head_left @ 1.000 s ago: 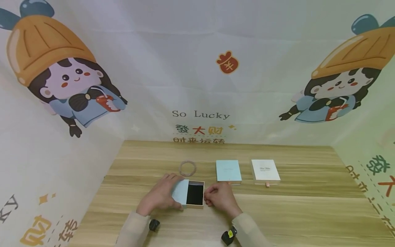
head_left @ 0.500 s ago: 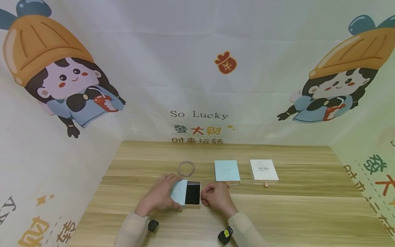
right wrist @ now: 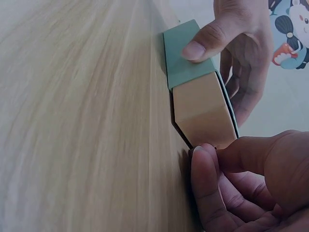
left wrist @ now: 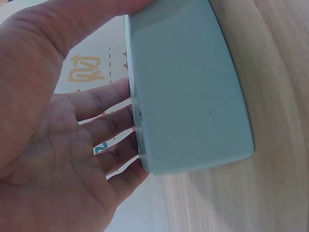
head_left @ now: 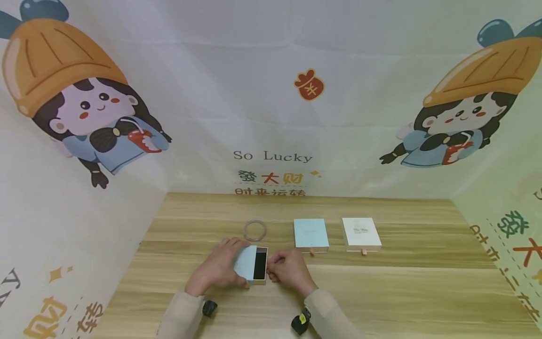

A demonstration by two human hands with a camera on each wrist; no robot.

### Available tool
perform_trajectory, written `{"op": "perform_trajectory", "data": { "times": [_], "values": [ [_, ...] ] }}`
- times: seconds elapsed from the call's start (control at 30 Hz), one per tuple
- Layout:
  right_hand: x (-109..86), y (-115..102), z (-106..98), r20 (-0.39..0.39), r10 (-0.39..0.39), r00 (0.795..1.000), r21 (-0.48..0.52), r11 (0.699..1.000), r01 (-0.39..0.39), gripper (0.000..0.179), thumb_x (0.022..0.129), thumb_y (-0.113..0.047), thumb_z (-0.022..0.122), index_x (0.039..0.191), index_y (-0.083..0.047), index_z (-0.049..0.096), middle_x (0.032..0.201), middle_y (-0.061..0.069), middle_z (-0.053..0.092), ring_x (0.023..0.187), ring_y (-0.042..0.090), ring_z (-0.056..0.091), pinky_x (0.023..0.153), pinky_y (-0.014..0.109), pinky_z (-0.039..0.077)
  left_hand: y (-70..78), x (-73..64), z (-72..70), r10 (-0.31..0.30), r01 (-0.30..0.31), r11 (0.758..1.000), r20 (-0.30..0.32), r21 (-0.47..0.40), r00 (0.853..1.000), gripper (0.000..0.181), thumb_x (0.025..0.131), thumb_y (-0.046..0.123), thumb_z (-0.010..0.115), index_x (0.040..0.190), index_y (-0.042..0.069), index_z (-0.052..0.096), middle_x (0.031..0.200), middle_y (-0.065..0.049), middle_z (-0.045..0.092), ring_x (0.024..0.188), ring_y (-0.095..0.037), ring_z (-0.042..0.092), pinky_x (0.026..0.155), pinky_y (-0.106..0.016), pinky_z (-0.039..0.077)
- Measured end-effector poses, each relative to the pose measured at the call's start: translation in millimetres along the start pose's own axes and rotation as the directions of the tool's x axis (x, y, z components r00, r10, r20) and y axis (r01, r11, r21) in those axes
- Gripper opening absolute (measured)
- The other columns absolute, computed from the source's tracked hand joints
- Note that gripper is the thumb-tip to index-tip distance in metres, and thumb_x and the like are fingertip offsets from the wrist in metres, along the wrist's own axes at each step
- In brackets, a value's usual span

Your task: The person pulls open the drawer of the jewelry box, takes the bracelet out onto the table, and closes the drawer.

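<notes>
A light blue sliding gift box (head_left: 245, 262) lies on the table, its tan drawer (right wrist: 200, 96) partly out to the right and showing a black lining (head_left: 260, 265). My left hand (head_left: 218, 268) grips the blue sleeve (left wrist: 188, 96), thumb on the near side and fingers along the far side. At the drawer's outer end, my right hand (head_left: 292, 271) pinches with thumb and forefinger (right wrist: 241, 159); what lies between those fingertips is hidden. A pale, thin bangle (head_left: 244, 231) rests on the table just beyond the left hand.
Behind the right hand stands a second light blue box (head_left: 311, 233), closed, with a small pull tab. Right of it is a white box (head_left: 361, 231) with dark lettering and a tab. Printed cloth walls (head_left: 271, 103) border the wooden table (head_left: 402, 292) at back and sides.
My right hand has moved left, sliding the drawer further into its sleeve, so less black lining shows. The left hand keeps its grip on the sleeve. The view has shifted slightly.
</notes>
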State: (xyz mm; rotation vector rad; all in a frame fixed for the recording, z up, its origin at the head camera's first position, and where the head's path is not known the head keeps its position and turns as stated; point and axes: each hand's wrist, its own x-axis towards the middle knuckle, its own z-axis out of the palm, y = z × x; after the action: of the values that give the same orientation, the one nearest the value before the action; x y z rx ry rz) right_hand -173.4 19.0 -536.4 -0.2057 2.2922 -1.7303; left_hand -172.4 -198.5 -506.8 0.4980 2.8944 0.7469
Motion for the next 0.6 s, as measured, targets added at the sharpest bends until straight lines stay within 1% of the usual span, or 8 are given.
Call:
{"op": "perform_trajectory", "data": {
  "times": [0.2, 0.37, 0.6],
  "values": [
    [4.1, -1, 8, 0.006, -0.010, 1.000, 0.000, 1.000, 0.010, 0.008, 0.088, 0.005, 0.067, 0.081, 0.007, 0.070, 0.070, 0.013, 0.073, 0.054, 0.011, 0.064, 0.053, 0.025, 0.059, 0.9, -0.1, -1.2, 0.003, -0.003, 1.000, 0.003, -0.009, 1.000, 0.100, 0.052, 0.028, 0.101, 0.140, 0.008, 0.058, 0.131, -0.006, 0.063, 0.118, -0.024, 0.054, 0.102, -0.048, 0.050],
    [6.7, -2, 14, 0.010, -0.026, 1.000, -0.002, 1.000, 0.026, 0.008, 0.085, 0.008, 0.065, 0.079, 0.007, 0.070, 0.068, 0.013, 0.072, 0.053, 0.010, 0.062, 0.051, 0.022, 0.056, 0.2, -0.8, -1.3, 0.002, -0.002, 1.000, 0.002, -0.009, 1.000, 0.100, 0.051, 0.028, 0.101, 0.139, 0.008, 0.058, 0.131, -0.006, 0.063, 0.116, -0.023, 0.053, 0.099, -0.047, 0.050],
    [7.0, -3, 20, 0.000, -0.030, 1.000, -0.006, 1.000, 0.030, 0.007, 0.085, 0.008, 0.067, 0.079, 0.007, 0.070, 0.068, 0.014, 0.072, 0.053, 0.011, 0.062, 0.051, 0.021, 0.055, -1.1, 0.0, -0.8, 0.029, -0.029, 0.999, 0.003, -0.017, 1.000, 0.100, 0.052, 0.027, 0.100, 0.140, 0.007, 0.058, 0.130, -0.006, 0.063, 0.116, -0.024, 0.053, 0.100, -0.046, 0.050]
  ]
}}
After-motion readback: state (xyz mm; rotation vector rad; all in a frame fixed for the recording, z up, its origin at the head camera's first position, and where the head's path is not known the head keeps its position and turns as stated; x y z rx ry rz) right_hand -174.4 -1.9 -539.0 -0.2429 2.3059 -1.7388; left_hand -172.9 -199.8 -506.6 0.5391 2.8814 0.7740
